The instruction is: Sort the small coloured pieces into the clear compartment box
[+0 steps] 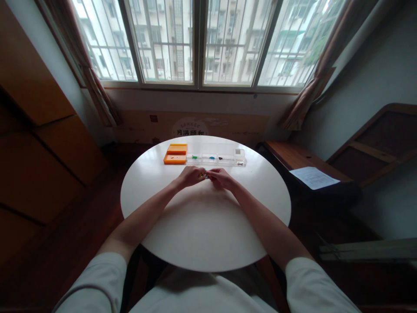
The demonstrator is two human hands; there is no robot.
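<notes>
My left hand (191,175) and my right hand (220,177) meet over the round white table (169,217), fingers curled. Between their fingertips is a small multicoloured piece (205,175), too small to name. Just beyond the hands lies a long clear compartment box (215,157) holding a few tiny coloured bits in separate sections. At its left end is an orange tray (175,154) with two sections.
A wooden side table (286,156) with a sheet of paper (313,177) stands to the right. A barred window (202,41) with curtains fills the wall ahead. A wooden cabinet (35,143) runs along the left. A cardboard panel (192,126) leans under the window.
</notes>
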